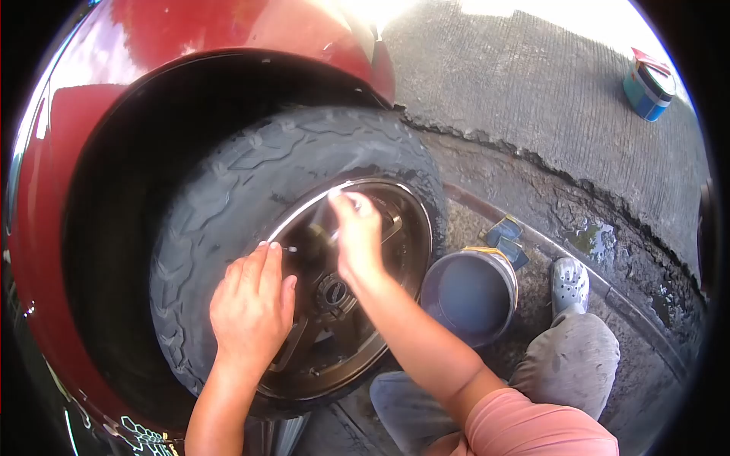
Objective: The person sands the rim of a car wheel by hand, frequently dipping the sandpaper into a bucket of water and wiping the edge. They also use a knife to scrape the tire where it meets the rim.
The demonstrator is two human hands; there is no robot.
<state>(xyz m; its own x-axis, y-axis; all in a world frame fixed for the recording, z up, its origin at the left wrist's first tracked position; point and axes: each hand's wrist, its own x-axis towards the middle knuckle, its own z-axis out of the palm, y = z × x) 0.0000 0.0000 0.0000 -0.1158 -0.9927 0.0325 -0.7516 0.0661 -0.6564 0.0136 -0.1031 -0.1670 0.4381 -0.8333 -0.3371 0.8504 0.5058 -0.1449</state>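
Observation:
A black tyre (251, 175) on a dark bronze wheel rim (395, 251) fills the middle, set in the wheel arch of a red car (68, 152). My left hand (251, 304) rests on the tyre's sidewall at the rim's left edge, fingertips pinched near a small thin part that looks like a valve stem (290, 248). My right hand (356, 235) reaches across the rim's upper part, fingers curled at the shiny lip; what it grips is hidden. The hub cap (333, 291) sits between my wrists.
A grey bucket (470, 292) stands on wet ground right of the wheel, with blue sponges (508, 237) behind it. My bent knee in grey trousers (570, 357) and a light shoe (569, 283) are beside it. A blue container (648, 85) sits far right on concrete.

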